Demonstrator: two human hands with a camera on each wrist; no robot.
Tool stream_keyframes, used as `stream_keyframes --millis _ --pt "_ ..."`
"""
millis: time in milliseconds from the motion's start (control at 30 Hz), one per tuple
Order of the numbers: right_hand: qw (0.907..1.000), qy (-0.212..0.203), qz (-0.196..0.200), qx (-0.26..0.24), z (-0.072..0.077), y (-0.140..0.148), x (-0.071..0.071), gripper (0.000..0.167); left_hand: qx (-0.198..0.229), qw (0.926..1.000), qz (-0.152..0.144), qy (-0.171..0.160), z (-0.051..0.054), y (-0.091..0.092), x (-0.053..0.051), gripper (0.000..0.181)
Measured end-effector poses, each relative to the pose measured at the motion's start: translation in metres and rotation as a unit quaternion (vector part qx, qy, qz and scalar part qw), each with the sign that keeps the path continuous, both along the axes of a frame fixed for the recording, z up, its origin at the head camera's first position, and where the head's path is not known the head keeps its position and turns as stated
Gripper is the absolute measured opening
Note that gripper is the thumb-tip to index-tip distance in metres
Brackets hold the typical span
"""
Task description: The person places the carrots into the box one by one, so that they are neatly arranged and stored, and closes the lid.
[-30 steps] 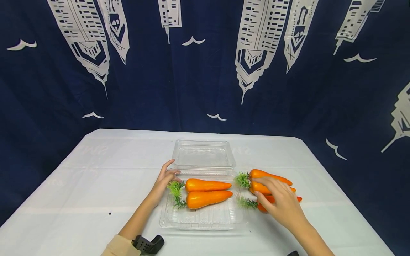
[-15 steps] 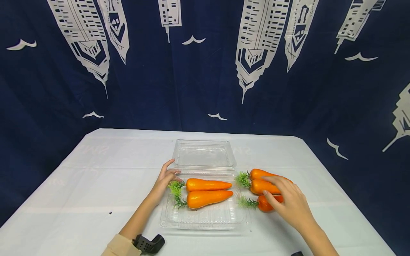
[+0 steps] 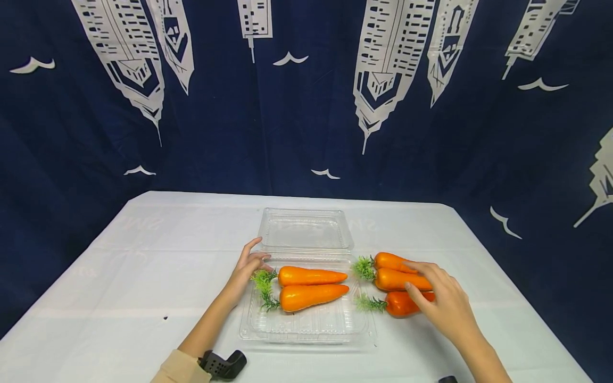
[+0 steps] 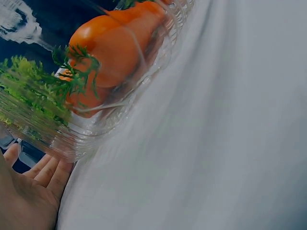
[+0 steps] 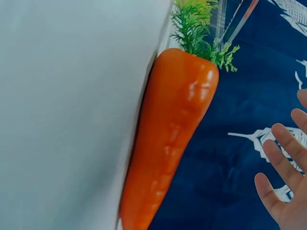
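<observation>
Left hand [image 3: 249, 268] sat at the left side of the clear base [image 3: 306, 339], fingers extended and spread; left wrist view put fingertips at the plastic wall, not curled round it. Black wrist unit [image 3: 221, 365] was on that wrist.

Clear lid [image 3: 306, 229] lay flat beyond the base, ahead of both hands. Inside the base, just right of the left hand: upper carrot [image 3: 311, 276] and lower carrot [image 3: 311, 297], side by side, leaves at the left fingers, tips toward the other hand.

Between base and right hand, on the white table [image 3: 421, 226]: far carrot [image 3: 390, 261], middle carrot [image 3: 399, 280], near carrot [image 3: 404, 304]. Leaves faced the base; tips were partly hidden by the hand.

Right hand [image 3: 445, 306] hung over those tips, fingers apart, pinching nothing. Couldn't tell if any fingertip touched.

My read: packing partway, two in, three out; left steadying the base, right placed for a pickup. Next move called for thumb and fingers round one loose carrot, a lift over the rim, then a lay-down in the bare strip nearside of the lower carrot.
</observation>
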State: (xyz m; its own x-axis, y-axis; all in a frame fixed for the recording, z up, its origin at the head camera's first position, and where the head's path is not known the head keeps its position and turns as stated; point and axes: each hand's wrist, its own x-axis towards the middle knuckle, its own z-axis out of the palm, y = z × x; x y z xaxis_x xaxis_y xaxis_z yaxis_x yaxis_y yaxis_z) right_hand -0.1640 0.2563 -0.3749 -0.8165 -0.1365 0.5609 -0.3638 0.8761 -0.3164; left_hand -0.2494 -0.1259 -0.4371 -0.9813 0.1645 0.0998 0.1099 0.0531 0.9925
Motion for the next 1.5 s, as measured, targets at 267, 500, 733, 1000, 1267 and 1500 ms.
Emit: stream_keyframes --millis 267,500,733,1000,1267,1500 --pt "0.9997 -0.017 -0.009 -0.014 -0.005 0.010 -0.002 0.036 -0.001 1.0000 0.004 -0.002 0.000 0.000 0.000 0.059" --pt "0.9988 -0.036 -0.018 -0.027 -0.008 0.016 -0.002 0.035 -0.003 1.0000 0.001 -0.008 0.000 0.000 0.000 0.059" --pt "0.9980 -0.051 -0.023 -0.030 -0.010 0.020 -0.003 0.035 0.000 1.0000 0.000 -0.007 0.001 0.000 0.000 0.059" --pt "0.9967 -0.071 -0.030 -0.026 -0.019 0.029 -0.006 0.034 0.005 1.0000 -0.001 -0.007 0.000 0.000 0.000 0.060" --pt "0.9912 -0.128 -0.017 -0.030 -0.024 0.037 -0.010 0.034 0.004 1.0000 -0.004 -0.001 -0.001 -0.001 -0.001 0.061" --pt "0.9882 -0.152 -0.003 -0.018 -0.029 0.040 -0.011 0.030 0.004 1.0000 -0.006 -0.001 -0.001 -0.001 -0.001 0.061"
